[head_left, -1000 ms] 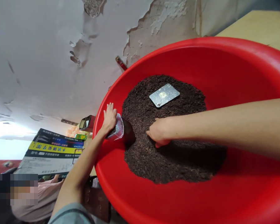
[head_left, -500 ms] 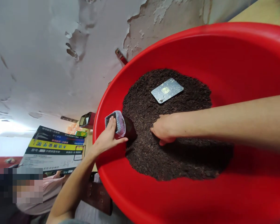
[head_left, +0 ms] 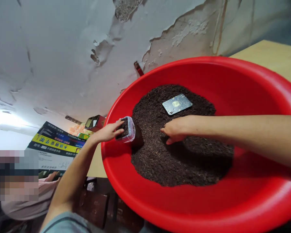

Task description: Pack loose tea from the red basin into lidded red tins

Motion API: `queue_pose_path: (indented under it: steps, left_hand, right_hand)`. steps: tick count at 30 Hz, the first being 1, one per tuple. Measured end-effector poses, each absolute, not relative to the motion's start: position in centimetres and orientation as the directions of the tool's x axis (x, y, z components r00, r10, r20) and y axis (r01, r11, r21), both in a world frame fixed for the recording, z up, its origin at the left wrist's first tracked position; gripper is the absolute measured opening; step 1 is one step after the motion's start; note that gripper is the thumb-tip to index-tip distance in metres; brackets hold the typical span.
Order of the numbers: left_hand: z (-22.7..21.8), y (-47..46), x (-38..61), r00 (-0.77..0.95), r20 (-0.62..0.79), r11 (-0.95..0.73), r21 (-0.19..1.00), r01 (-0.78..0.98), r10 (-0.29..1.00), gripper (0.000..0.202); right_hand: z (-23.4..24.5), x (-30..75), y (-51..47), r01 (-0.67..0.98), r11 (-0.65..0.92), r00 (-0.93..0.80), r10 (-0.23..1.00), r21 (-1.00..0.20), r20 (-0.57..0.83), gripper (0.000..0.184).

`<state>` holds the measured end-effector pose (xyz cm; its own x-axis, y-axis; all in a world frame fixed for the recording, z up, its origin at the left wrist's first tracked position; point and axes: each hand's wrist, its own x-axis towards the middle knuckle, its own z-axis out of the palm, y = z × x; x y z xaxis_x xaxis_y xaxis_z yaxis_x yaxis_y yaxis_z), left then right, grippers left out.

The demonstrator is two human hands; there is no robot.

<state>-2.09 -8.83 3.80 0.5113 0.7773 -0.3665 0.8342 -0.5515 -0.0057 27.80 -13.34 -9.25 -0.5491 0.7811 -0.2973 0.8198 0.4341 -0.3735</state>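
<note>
A wide red basin (head_left: 189,207) holds a heap of dark loose dried leaf that looks like tea (head_left: 155,165). Standing against the heap's left side is a dark container (head_left: 137,139) lined with a clear plastic bag (head_left: 131,129) and filled with the same leaf. My left hand (head_left: 110,131) lies over its mouth, open, fingertips touching the leaf inside. Above the middle of the heap is my right hand (head_left: 176,127), its fingers curled downward and closed; what they hold, if anything, is hidden. A silver rectangular lid (head_left: 177,104) rests flat on the leaf beyond it.
The basin stands on a pale wooden table (head_left: 269,61) beside a wall with peeling paint (head_left: 179,32). Past its left rim are an open dark red box (head_left: 95,123) and a printed carton (head_left: 55,145). Another person in a pink top (head_left: 26,202) is at the lower left.
My left hand has shifted so its fingertips reach into the leaf at the container's mouth. My right hand has lifted slightly from the heap. The camera view has tilted and moved.
</note>
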Motion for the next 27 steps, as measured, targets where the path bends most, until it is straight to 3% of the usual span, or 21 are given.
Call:
queue_pose_path:
  steps: [4, 6, 8, 10, 12, 15, 21, 24, 27]
  left_hand:
    - [5.6, -9.0, 0.5, 0.572, -0.083, -0.576, -0.037, 0.816, 0.816, 0.037]
    - [4.1, -9.8, 3.6, 0.634, -0.029, -0.635, -0.017, 0.772, 0.772, 0.033]
    - [1.1, -10.9, 6.9, 0.685, -0.254, -0.705, 0.016, 0.709, 0.683, 0.037]
    - [-2.3, -11.9, 9.4, 0.599, -0.482, -0.689, -0.014, 0.724, 0.639, 0.074]
    - [-5.2, -12.7, 10.7, 0.469, -0.635, -0.64, -0.054, 0.767, 0.615, 0.102]
    - [-7.2, -13.6, 10.7, 0.4, -0.75, -0.639, -0.039, 0.768, 0.527, 0.1]
    - [-7.1, -14.1, 10.1, 0.55, -0.694, -0.759, 0.006, 0.651, 0.465, 0.061]
    - [-7.4, -14.0, 10.1, 0.621, -0.659, -0.804, 0.041, 0.593, 0.424, 0.049]
    - [-8.2, -13.8, 9.9, 0.647, -0.653, -0.809, 0.089, 0.582, 0.394, 0.051]
  right_hand:
    - [-9.4, 28.0, -13.2, 0.779, 0.495, -0.61, 0.741, -0.385, -0.28, 0.036]
    - [-10.1, 28.2, -13.1, 0.779, 0.498, -0.608, 0.748, -0.382, -0.266, 0.052]
    - [-11.1, 28.3, -12.9, 0.816, 0.466, -0.563, 0.775, -0.342, -0.287, 0.078]
    - [-12.4, 28.6, -12.7, 0.843, 0.452, -0.531, 0.781, -0.291, -0.328, 0.101]
    - [-13.4, 28.9, -12.3, 0.822, 0.5, -0.569, 0.747, -0.274, -0.345, 0.112]
    - [-14.0, 29.0, -12.2, 0.756, 0.62, -0.646, 0.656, -0.21, -0.389, 0.1]
    - [-12.3, 27.7, -13.6, 0.663, 0.748, -0.657, 0.609, 0.044, -0.445, 0.061]
    - [-12.0, 27.2, -14.2, 0.639, 0.766, -0.676, 0.605, 0.075, -0.42, 0.05]
    - [-11.9, 26.9, -14.2, 0.646, 0.759, -0.667, 0.612, 0.078, -0.425, 0.049]
